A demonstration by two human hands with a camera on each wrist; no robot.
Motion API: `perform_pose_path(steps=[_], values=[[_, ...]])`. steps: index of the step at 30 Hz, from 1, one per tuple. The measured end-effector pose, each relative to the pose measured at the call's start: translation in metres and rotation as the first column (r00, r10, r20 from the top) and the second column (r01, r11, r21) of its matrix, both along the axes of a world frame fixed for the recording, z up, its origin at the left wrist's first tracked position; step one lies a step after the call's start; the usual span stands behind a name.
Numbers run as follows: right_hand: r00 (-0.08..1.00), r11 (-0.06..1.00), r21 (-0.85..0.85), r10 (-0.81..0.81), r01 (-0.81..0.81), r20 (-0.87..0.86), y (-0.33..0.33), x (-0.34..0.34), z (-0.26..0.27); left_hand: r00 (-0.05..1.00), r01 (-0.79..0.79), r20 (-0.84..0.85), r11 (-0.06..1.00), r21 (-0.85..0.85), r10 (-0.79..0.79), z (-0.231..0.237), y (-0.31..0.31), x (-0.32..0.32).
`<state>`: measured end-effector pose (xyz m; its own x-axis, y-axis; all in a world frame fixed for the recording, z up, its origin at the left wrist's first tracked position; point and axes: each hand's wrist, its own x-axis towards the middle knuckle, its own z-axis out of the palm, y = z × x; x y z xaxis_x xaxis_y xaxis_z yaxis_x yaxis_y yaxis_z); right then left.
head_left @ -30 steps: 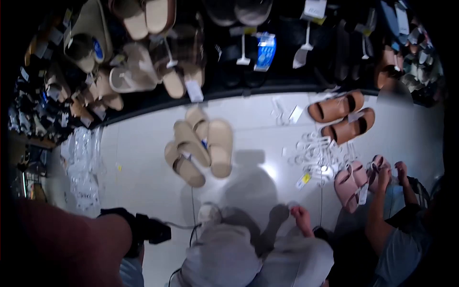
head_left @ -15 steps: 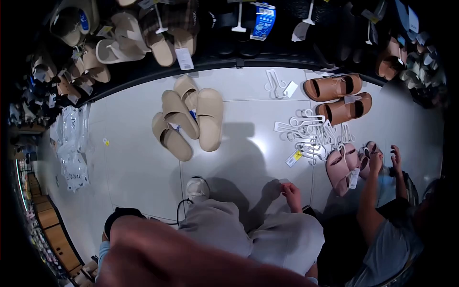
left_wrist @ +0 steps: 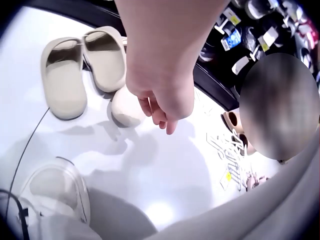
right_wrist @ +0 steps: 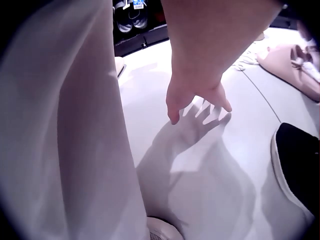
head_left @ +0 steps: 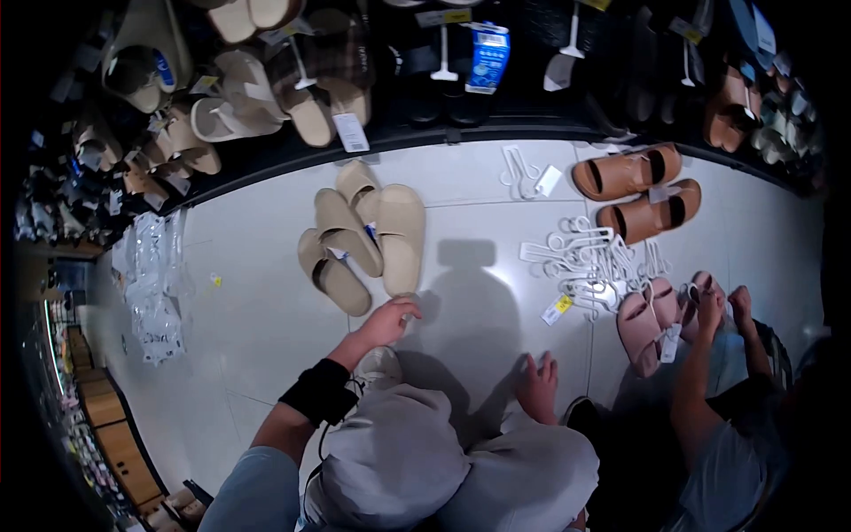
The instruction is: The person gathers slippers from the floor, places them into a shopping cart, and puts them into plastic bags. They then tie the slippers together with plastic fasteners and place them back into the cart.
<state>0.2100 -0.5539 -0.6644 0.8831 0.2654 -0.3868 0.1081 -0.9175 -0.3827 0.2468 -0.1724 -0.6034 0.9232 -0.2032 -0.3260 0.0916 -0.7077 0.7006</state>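
Two pairs of beige slippers point(head_left: 402, 244) lie bunched on the floor in the head view. My left hand point(head_left: 390, 323) hovers just below their near ends, holding nothing, its fingers loosely bent. In the left wrist view that hand point(left_wrist: 162, 97) overlaps the heel of one beige slipper point(left_wrist: 125, 109). My right hand point(head_left: 538, 390) is in front of my right knee, with fingers apart and nothing in them. The right wrist view shows this hand point(right_wrist: 197, 95) above the pale floor, its shadow falling below it.
White plastic hangers point(head_left: 589, 257) are heaped at right, beside brown slippers point(head_left: 651, 213) and pink slippers point(head_left: 640, 332). Another person's hands point(head_left: 712, 310) are near the pink ones. Clear plastic bags point(head_left: 152, 288) lie at left. A shoe rack point(head_left: 496, 129) spans the back.
My left arm, earlier close to the camera and blurred, has reached forward, bringing the left hand down near the beige slippers. The right hand's fingers have spread. The slippers lie as before.
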Motion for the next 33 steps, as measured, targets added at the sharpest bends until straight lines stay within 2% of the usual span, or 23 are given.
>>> perform_pose_path(steps=[2, 4, 6, 9, 10, 11, 12, 13, 15, 16, 17, 19, 21, 23, 24, 25, 26, 27, 28, 29, 30, 31, 33], values=[[0.997, 0.993, -0.116, -0.023, 0.015, -0.07, -0.009, -0.005, 0.0, 0.993, -0.097, 0.071, 0.995, -0.033, 0.099, 0.001, 0.011, -0.023], [0.995, 0.995, -0.099, 0.018, -0.028, -0.096, -0.016, -0.006, 0.003, 0.952, -0.307, 0.028, 0.951, 0.028, 0.306, -0.009, 0.027, -0.046], [0.991, 0.995, -0.084, 0.051, -0.061, -0.124, -0.016, -0.003, -0.001, 0.92, -0.39, 0.059, 0.917, 0.083, 0.386, -0.026, 0.053, -0.062], [0.988, 0.994, -0.028, 0.102, -0.106, -0.115, -0.025, -0.004, -0.017, 0.705, -0.703, 0.178, 0.71, 0.045, 0.687, -0.049, 0.081, -0.068], [0.986, 0.993, -0.026, 0.112, -0.116, -0.12, -0.029, -0.005, -0.018, 0.699, -0.71, 0.176, 0.703, 0.049, 0.694, -0.053, 0.085, -0.062], [0.981, 0.988, -0.016, 0.15, -0.153, -0.124, -0.032, -0.005, -0.02, 0.491, -0.859, 0.026, 0.488, -0.154, 0.871, -0.059, 0.088, -0.052], [0.976, 0.983, -0.006, 0.181, -0.183, -0.123, -0.035, -0.003, -0.023, 0.27, -0.928, -0.168, 0.209, -0.31, 0.948, -0.061, 0.094, -0.04], [0.961, 0.976, 0.02, 0.219, -0.219, -0.169, -0.039, 0.0, -0.023, 0.272, -0.927, -0.168, 0.211, -0.31, 0.948, -0.062, 0.1, -0.028], [0.938, 0.974, 0.032, 0.227, -0.226, -0.261, -0.046, 0.007, -0.017, 0.491, -0.848, -0.009, 0.476, -0.234, 0.871, -0.067, 0.103, -0.006], [0.907, 0.97, 0.051, 0.239, -0.236, -0.347, -0.047, 0.012, -0.014, 0.499, -0.843, -0.013, 0.481, -0.24, 0.867, -0.059, 0.1, 0.006], [0.909, 0.973, 0.042, 0.228, -0.228, -0.348, -0.047, 0.013, -0.012, 0.46, -0.833, 0.112, 0.472, -0.289, 0.881, -0.05, 0.095, 0.015], [0.886, 0.976, 0.037, 0.211, -0.215, -0.413, -0.043, 0.014, -0.008, 0.318, -0.829, 0.301, 0.418, -0.373, 0.899, -0.053, 0.102, 0.025], [0.876, 0.98, 0.034, 0.193, -0.199, -0.442, -0.039, 0.017, -0.003, 0.205, -0.866, 0.412, 0.361, -0.347, 0.888, -0.062, 0.123, 0.023], [0.875, 0.977, 0.046, 0.206, -0.207, -0.439, -0.042, 0.016, -0.002, 0.349, -0.894, 0.639, 0.448, 0.007, 0.686, -0.045, 0.138, 0.021], [0.851, 0.984, 0.029, 0.166, -0.175, -0.499, -0.039, 0.019, 0.002, 0.401, -0.865, 0.562, 0.501, -0.027, 0.724, -0.044, 0.141, 0.022], [0.874, 0.982, 0.028, 0.179, -0.187, -0.452, -0.04, 0.015, 0.0, 0.477, -0.78, 0.478, 0.606, -0.158, 0.738, -0.053, 0.146, 0.028], [0.875, 0.989, 0.047, 0.146, -0.14, -0.462, -0.038, 0.013, 0.005, 0.577, -0.686, 0.457, 0.706, -0.179, 0.677, -0.038, 0.124, 0.039], [0.891, 0.986, 0.016, 0.156, -0.165, -0.426, -0.038, 0.01, 0.002, 0.692, -0.567, 0.464, 0.814, -0.124, 0.553, -0.019, 0.096, 0.05], [0.905, 0.984, -0.002, 0.161, -0.176, -0.393, -0.038, 0.006, 0.0, 0.784, -0.469, 0.363, 0.864, -0.185, 0.504, -0.012, 0.07, 0.06], [0.916, 0.978, -0.067, 0.162, -0.2, -0.367, -0.037, 0.005, -0.003, 0.869, -0.348, 0.333, 0.93, -0.116, 0.366, -0.003, 0.04, 0.069], [0.891, 0.981, -0.095, 0.11, -0.168, -0.441, -0.031, 0.012, 0.008, 0.924, -0.227, 0.307, 0.973, -0.04, 0.228, 0.001, 0.014, 0.076], [0.877, 0.978, -0.127, 0.088, -0.167, -0.472, -0.028, 0.013, 0.012, 0.93, -0.194, 0.303, 0.978, -0.073, 0.207, -0.003, -0.011, 0.086], [0.884, 0.976, -0.142, 0.08, -0.162, -0.461, -0.029, 0.01, 0.008, 0.917, 0.29, 0.281, 0.957, 0.013, -0.282, -0.013, -0.055, 0.096]])
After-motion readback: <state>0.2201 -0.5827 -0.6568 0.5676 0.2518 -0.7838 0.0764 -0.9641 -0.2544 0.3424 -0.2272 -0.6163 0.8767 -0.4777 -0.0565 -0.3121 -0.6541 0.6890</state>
